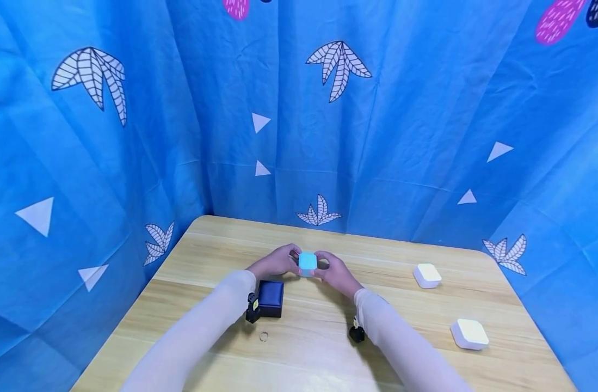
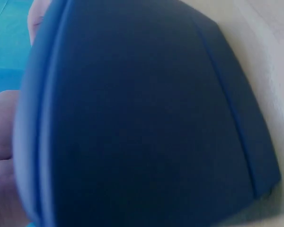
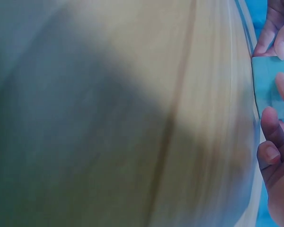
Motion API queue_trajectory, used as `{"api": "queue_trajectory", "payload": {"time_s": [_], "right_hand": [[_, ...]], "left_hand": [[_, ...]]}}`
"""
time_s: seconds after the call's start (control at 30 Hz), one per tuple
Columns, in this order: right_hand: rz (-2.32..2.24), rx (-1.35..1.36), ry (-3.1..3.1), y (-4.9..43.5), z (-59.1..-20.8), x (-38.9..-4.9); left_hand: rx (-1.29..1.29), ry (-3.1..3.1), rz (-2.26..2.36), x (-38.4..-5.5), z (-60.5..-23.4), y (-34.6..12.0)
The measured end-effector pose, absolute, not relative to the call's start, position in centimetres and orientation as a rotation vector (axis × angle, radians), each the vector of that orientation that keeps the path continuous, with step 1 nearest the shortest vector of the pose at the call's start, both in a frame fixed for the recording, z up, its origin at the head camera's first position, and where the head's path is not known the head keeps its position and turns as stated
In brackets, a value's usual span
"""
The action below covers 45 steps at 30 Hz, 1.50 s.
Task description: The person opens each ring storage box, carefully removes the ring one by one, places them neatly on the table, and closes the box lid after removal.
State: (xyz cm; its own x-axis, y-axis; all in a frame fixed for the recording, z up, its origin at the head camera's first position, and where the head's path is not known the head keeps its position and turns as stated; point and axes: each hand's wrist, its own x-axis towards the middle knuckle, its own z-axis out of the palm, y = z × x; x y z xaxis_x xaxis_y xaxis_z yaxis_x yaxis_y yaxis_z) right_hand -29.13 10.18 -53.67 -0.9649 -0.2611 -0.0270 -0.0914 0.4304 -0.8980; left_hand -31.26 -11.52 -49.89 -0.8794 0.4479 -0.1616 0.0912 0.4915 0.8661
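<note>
A small turquoise box (image 1: 307,261) with rounded corners is pinched between both hands, near the far middle of the table. My left hand (image 1: 278,261) grips its left side, and my right hand (image 1: 334,271) grips its right side. In the right wrist view, fingertips of both hands press on the faces of the turquoise box (image 3: 267,87). Below the left wrist stands a dark blue ring box (image 1: 271,294), its lid shut. That ring box (image 2: 142,113) fills most of the left wrist view and hides much of the left hand. Nearer to me, a thin ring (image 1: 261,337) lies on the wood.
Two white rounded boxes sit on the right side of the table: one farther back (image 1: 427,276), the other nearer (image 1: 469,334). The wooden table (image 1: 372,359) has rounded far corners. A blue patterned curtain (image 1: 416,120) hangs along its back and sides.
</note>
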Motion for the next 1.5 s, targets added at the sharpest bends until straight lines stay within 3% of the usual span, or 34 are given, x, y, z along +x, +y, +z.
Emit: {"api": "queue_trajectory", "payload": {"time_s": [1.0,1.5], "right_hand": [[-1.524,-0.309,2.577,13.7,-53.9,-25.4],[-1.538,-0.333,2.542,15.1,-53.6,-23.9]], "left_hand": [[0.556,2.351,1.188,-29.6,-49.8,-8.2],[0.535,2.282,1.317,-27.5,-50.4,-6.6]]}}
